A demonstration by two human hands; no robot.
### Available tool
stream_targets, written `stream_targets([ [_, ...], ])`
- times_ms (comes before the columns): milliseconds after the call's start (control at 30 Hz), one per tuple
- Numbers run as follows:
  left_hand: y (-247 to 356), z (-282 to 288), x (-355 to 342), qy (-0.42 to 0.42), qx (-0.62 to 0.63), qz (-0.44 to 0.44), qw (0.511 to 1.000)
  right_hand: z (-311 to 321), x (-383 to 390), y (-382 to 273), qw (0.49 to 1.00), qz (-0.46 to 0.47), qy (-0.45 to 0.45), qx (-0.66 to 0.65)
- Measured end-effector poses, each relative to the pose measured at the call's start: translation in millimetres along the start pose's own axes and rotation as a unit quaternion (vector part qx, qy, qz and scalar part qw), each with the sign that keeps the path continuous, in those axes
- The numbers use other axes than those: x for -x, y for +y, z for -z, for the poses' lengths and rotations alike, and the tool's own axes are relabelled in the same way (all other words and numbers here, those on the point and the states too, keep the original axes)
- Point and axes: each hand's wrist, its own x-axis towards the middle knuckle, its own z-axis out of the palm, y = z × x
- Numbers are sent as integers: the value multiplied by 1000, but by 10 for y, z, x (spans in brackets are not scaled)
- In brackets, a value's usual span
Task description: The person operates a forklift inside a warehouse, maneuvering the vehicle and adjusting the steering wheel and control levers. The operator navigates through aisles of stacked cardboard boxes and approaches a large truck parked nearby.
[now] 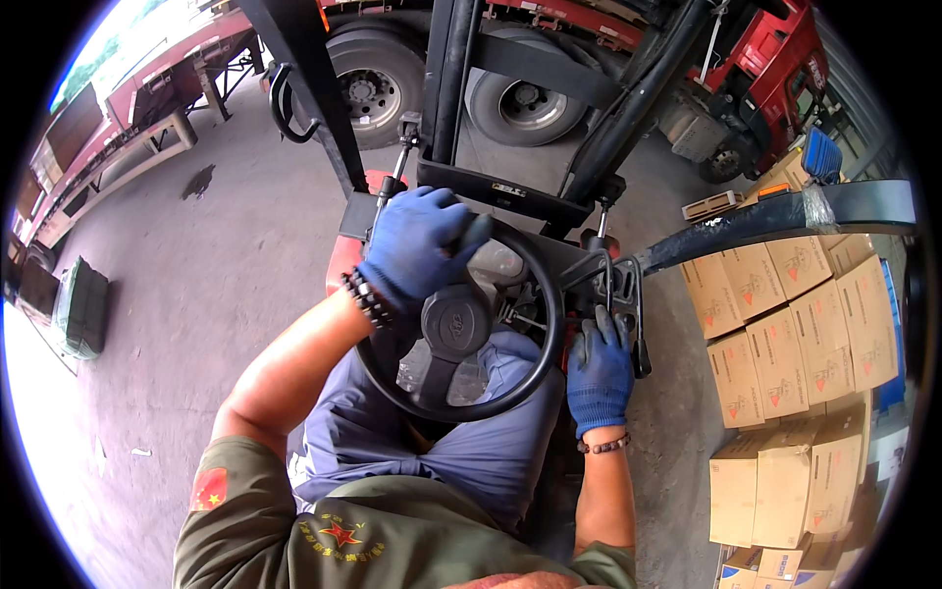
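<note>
My left hand point(422, 245), in a blue glove with black fingertips, is closed on the top left of the black steering wheel point(551, 339). My right hand point(601, 373), gloved alike, is at the control levers point(639, 348) to the right of the wheel, fingers curled over one; its grip is partly hidden. I sit on a forklift, whose black mast point(442, 88) rises straight ahead. My legs show beneath the wheel, around the steering column.
A trailer point(137, 108) stands left; large wheels point(368, 88) sit beyond the mast; a red truck cab point(785, 59) is upper right. Stacked cartons point(780, 353) line the right, below a curved black bar point(736, 226). A green container point(80, 309) lies on the concrete floor point(167, 373) at left.
</note>
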Motion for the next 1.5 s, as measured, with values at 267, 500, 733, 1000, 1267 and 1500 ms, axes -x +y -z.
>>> stream_targets([
  [267, 88, 413, 884, -15, 1, 99, 995, -162, 573, -100, 999, -42, 11, 8],
  [500, 690, 333, 906, -25, -4, 133, 991, 138, 419, 411, 999, -39, 17, -7],
  [733, 1098, 533, 1205, -88, 55, 111, 988, 328, 557, 307, 999, -51, 17, -4],
  [1000, 936, 837, 1579, -166, 104, 55, 979, 147, 471, -211, 998, -43, 27, -23],
  [1267, 367, 878, 1976, -218, 146, -62, 963, -475, 371, -1102, 998, -50, 47, -12],
  [1500, 2467, -277, 1408, -176, 215, -163, 947, 452, 1110, 243, 998, -32, 57, -19],
])
